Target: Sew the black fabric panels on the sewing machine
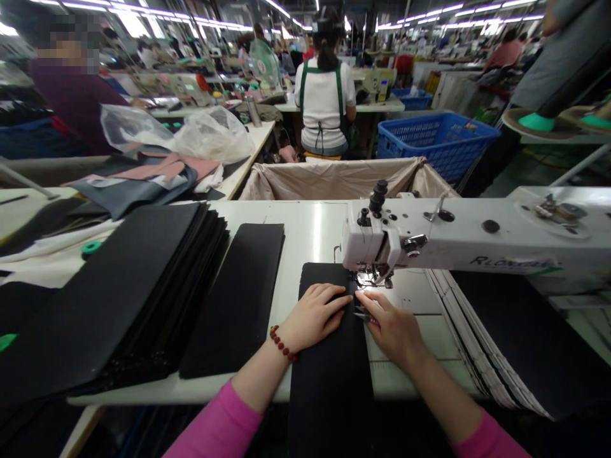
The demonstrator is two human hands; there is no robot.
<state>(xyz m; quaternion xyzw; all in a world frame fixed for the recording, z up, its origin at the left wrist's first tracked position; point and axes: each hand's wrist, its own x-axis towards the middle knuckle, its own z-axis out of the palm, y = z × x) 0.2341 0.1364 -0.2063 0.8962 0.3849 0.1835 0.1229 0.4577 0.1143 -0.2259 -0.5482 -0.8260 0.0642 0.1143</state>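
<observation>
Pink sleeves come up from the bottom edge toward the sewing machine head, and everything is placed against that head. Left hand lies flat on the black fabric strip, fingers together and extended, their tips aimed at the needle area just below the head; a dark red bead bracelet circles that wrist. Right hand rests at the strip's right edge, index finger stretched out toward the same spot, and it seems to pinch a small metal tool, perhaps tweezers or snips, though the tool is too small to name with certainty. Both sets of fingertips nearly meet in front of the presser foot; the right one looks slightly closer to the needle.

From the fingers the strip runs two ways: a short length goes on under the head, and the long rest trails back toward the camera and over the near table edge. Its long axis thus runs straight from the person to the machine head, narrow end pointing under the foot.

Left of the head lies a second black strip, parallel, and farther left a tall stack of black panels. Right of the head, under the machine arm, more black pieces fan out. Beyond the head stand a cloth-lined bin and a blue crate.
</observation>
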